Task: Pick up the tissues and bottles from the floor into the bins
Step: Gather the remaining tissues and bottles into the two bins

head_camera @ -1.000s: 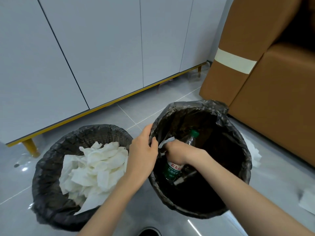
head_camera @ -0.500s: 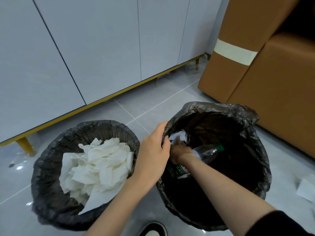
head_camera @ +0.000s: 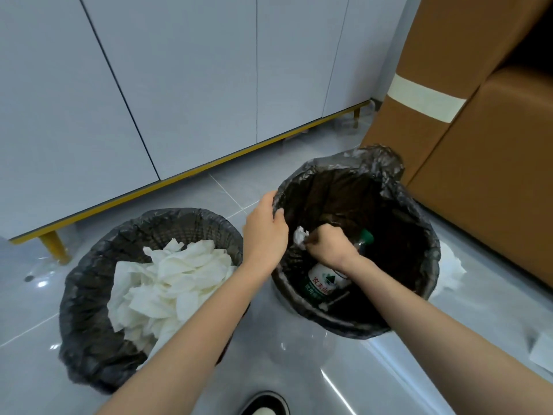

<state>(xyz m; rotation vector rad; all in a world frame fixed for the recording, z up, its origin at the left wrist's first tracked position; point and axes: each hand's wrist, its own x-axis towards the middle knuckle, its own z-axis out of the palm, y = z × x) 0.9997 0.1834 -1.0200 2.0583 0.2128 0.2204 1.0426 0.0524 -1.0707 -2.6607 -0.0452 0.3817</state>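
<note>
The right hand [head_camera: 327,245] is down inside the right bin [head_camera: 431,235], fingers curled tight round a crumpled tissue [head_camera: 300,236]; the left hand [head_camera: 264,232] sits at that bin's left rim, seemingly pinching the black liner, though the grip is partly hidden; a bottle [head_camera: 324,281] lies in the bin beneath the right wrist; left of it stands a second bin [head_camera: 83,295] heaped with tissues [head_camera: 173,274]; a loose tissue [head_camera: 449,265] lies on the floor just beyond its right side.
</note>
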